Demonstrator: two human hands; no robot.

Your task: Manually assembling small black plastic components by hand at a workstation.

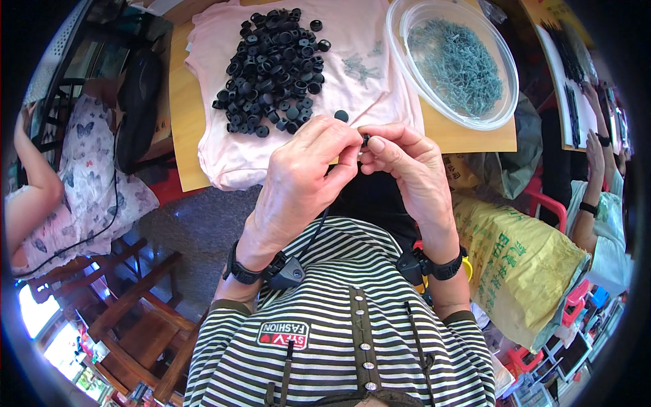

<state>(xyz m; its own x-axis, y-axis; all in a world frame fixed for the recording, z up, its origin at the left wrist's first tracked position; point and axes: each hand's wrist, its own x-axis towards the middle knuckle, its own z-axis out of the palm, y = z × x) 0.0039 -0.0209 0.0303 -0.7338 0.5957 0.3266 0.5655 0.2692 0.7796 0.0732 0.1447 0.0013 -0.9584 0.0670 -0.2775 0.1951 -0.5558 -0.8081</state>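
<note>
My right hand pinches a small black plastic cap between thumb and fingers, just past the table's near edge. Against it, the closed fingertips of my left hand meet; whatever they grip is hidden behind the fingers. One loose round black cap lies on the cloth just beyond my hands. Farther off, a heap of similar black caps covers the middle of a pale pink cloth. Several small silver screws are scattered on the cloth to the right of the heap.
A round clear plastic tub of many screws stands at the right on the wooden table. A yellow woven sack is at my right. Wooden chairs stand lower left. Other people sit on both sides.
</note>
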